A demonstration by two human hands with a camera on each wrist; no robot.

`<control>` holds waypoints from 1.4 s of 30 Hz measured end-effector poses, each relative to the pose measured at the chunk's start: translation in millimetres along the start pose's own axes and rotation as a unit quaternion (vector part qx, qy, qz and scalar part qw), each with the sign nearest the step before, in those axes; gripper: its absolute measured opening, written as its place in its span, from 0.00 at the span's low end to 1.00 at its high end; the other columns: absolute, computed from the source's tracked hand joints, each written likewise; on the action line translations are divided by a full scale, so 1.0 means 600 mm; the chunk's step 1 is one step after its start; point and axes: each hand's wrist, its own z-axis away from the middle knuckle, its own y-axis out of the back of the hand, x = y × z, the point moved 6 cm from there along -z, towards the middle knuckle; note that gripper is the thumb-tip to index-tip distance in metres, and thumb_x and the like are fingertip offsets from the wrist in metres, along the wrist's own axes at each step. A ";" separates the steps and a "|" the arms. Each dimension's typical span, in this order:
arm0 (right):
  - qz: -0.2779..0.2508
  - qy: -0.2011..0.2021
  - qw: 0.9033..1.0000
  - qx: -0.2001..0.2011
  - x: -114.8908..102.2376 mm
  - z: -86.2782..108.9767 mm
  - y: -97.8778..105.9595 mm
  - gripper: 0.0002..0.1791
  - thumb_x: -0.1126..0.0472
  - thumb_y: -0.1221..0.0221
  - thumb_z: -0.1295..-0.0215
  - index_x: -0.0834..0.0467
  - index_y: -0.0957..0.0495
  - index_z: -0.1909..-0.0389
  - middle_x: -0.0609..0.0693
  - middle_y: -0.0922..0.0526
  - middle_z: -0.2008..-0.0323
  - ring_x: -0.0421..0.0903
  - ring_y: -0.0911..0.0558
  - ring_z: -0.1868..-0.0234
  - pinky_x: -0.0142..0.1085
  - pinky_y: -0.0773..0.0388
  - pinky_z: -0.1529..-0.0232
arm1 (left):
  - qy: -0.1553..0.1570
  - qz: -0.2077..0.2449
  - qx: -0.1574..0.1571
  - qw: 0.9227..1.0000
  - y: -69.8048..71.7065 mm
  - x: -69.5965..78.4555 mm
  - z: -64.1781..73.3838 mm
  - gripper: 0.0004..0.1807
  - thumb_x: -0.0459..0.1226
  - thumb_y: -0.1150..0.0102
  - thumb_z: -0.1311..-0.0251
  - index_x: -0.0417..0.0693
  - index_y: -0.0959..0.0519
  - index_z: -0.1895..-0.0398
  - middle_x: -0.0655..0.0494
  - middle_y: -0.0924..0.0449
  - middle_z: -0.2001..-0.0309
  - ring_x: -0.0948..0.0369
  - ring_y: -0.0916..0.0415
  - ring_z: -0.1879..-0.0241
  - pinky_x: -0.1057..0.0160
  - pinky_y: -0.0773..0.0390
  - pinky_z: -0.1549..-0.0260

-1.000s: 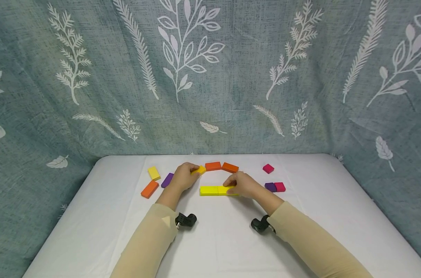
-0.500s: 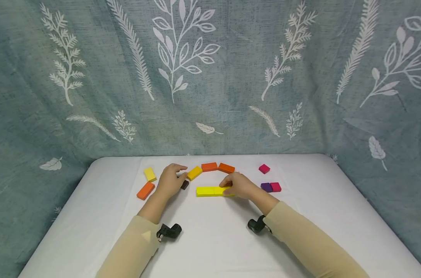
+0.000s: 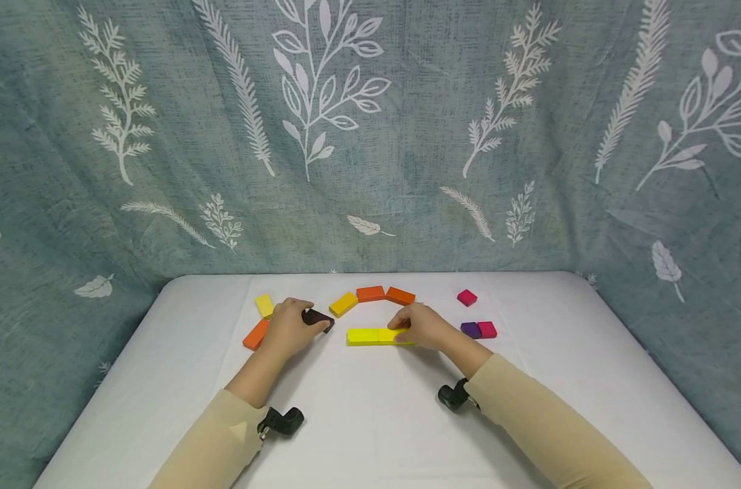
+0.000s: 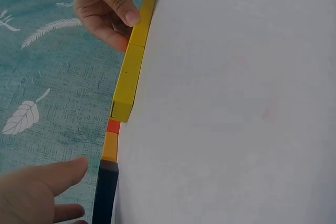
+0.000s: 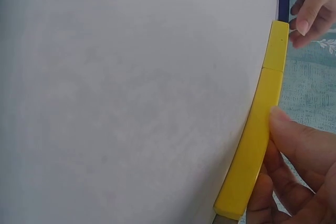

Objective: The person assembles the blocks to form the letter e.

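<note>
In the head view my left hand (image 3: 287, 331) is at a dark block (image 3: 316, 318), its fingers spread about the block and the thumb overlapping the block's near right end. From the left wrist, its thumb (image 4: 71, 173) and fingers show apart, beside the dark block (image 4: 106, 187). Two long yellow blocks, a left one (image 3: 362, 337) and a right one (image 3: 388, 337), lie end to end in the middle of the table. With thumb and fingers my right hand (image 3: 425, 326) pinches the right yellow block (image 5: 247, 156), covering its right end in the head view.
Behind the yellow pair, a yellow-orange block (image 3: 344, 304) and two orange blocks, one of them (image 3: 371, 293) at the middle, form an arc. Left lie a yellow block (image 3: 264, 305) and an orange block (image 3: 256, 335). Right are a pink block (image 3: 466, 297) and a purple block (image 3: 471, 330) touching another pink block (image 3: 487, 329).
My left hand has let go of the yellow-orange block in the arc and moved left to the dark block, now more visible. My right hand stays on the yellow block.
</note>
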 end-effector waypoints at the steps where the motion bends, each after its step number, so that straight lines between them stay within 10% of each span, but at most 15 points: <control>1: 0.000 0.000 1.000 0.000 0.000 0.000 0.000 0.14 0.68 0.30 0.41 0.55 0.12 0.54 0.46 0.14 0.57 0.43 0.20 0.57 0.40 0.21 0.48 | 0.002 -0.006 -0.002 1.000 -0.001 0.000 0.000 0.32 0.53 0.29 0.43 0.40 0.19 0.42 0.38 0.24 0.43 0.42 0.30 0.43 0.46 0.27 0.47; 19: -0.005 0.004 1.000 -0.001 0.003 -0.002 0.000 0.13 0.68 0.30 0.41 0.55 0.12 0.55 0.46 0.14 0.58 0.43 0.20 0.58 0.40 0.21 0.48 | 0.006 -0.034 -0.019 0.999 -0.010 0.002 -0.002 0.31 0.50 0.27 0.45 0.39 0.19 0.43 0.39 0.23 0.45 0.44 0.30 0.47 0.48 0.27 0.50; 42: -0.015 0.031 0.999 0.007 0.009 0.002 -0.001 0.13 0.67 0.31 0.39 0.54 0.12 0.54 0.46 0.14 0.56 0.43 0.20 0.55 0.41 0.21 0.47 | -0.092 0.000 -0.134 0.987 -0.012 0.008 0.015 0.29 0.42 0.30 0.41 0.42 0.22 0.37 0.50 0.26 0.36 0.50 0.30 0.36 0.51 0.30 0.37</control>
